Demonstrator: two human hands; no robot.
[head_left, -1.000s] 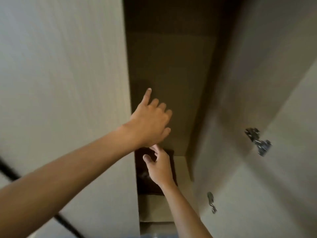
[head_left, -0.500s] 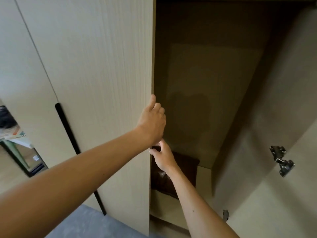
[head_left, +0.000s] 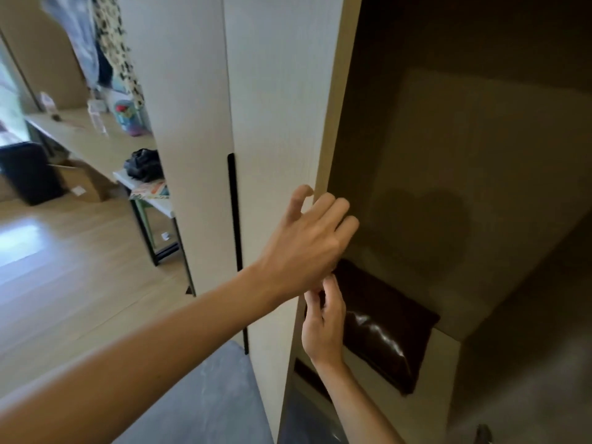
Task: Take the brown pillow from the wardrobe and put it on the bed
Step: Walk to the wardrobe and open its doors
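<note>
Wardrobe (head_left: 282,91), open compartment: brown pillow (head_left: 384,325) lying on the shelf just beyond the right hand (head_left: 323,328), fingers loosely curled, gripping nothing. Left hand (head_left: 307,245) hovering spread, empty. Risk: slick cover slipping from a shallow pinch.

Pale wardrobe shelf (head_left: 448,344) carries the glossy brown pillow (head_left: 384,328), lying flat.
</note>
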